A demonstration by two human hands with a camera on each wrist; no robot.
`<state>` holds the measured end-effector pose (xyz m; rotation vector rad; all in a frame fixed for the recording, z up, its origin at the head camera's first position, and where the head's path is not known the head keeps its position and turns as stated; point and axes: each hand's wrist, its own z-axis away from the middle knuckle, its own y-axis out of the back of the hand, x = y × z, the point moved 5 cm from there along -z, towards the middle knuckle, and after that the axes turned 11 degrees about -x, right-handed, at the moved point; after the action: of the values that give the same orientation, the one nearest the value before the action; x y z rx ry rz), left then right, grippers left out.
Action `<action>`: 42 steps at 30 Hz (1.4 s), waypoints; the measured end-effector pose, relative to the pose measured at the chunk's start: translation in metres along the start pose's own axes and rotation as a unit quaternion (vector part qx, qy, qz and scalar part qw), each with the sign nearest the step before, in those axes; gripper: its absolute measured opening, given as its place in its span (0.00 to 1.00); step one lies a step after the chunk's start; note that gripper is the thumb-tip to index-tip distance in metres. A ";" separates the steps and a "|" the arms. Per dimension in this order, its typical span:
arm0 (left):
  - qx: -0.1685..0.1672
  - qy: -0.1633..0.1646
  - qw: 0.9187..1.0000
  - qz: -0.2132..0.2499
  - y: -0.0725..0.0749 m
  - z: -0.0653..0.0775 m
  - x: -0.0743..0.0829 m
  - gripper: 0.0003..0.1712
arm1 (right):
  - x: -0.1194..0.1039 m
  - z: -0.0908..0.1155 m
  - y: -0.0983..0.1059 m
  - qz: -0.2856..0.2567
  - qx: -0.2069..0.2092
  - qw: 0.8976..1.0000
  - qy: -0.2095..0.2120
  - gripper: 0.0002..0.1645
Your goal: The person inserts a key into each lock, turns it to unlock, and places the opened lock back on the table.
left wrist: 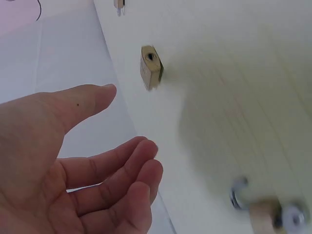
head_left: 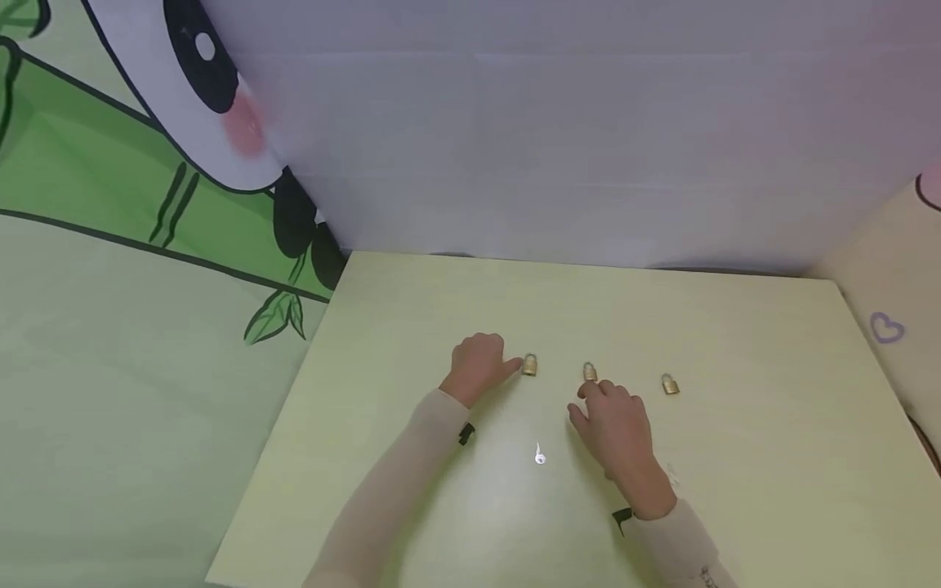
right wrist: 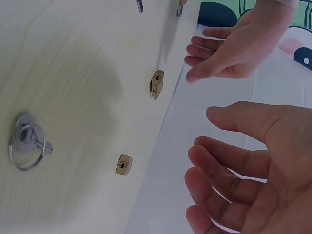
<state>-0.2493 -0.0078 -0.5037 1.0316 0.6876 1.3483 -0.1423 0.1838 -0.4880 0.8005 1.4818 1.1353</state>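
Observation:
Three brass padlocks stand in a row in the head view: a left padlock (head_left: 529, 365), a middle padlock (head_left: 590, 371) and a right padlock (head_left: 670, 384). Just left of the first is my left hand (head_left: 481, 367), its thumb out by that padlock's side. My right hand (head_left: 617, 425) hovers in front of the middle padlock, fingertips close to its base. Both wrist views show the fingers loosely bent and nothing held. Nearer me lies a small silver key (head_left: 540, 456), its ring (right wrist: 34, 161) plain in the right wrist view.
A blurred brass-and-silver piece (left wrist: 265, 214) with a hook shape lies low in the left wrist view. The pale tabletop (head_left: 772, 457) ends at the back against a light curtain (head_left: 551, 147). Printed cloth (head_left: 147, 367) hangs at left.

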 end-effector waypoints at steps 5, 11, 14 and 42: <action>-0.021 -0.012 1.000 0.013 -0.006 -0.013 0.014 0.29 | 0.002 0.004 -0.001 -0.002 -0.004 1.000 -0.010 0.13; -0.021 -0.028 0.999 0.020 -0.012 -0.026 0.022 0.27 | 0.002 0.009 -0.005 0.005 -0.016 1.000 -0.018 0.14; -0.030 -0.030 0.999 0.016 -0.016 -0.032 0.023 0.28 | -0.001 0.011 -0.008 0.009 -0.025 1.000 -0.017 0.13; -0.022 -0.057 0.997 -0.040 0.019 -0.007 0.043 0.29 | -0.026 0.021 -0.049 -0.013 -0.124 0.992 -0.021 0.12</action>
<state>-0.2581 0.0340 -0.4835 1.0276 0.6045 1.2212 -0.1122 0.1485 -0.5255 0.6264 1.2815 1.2469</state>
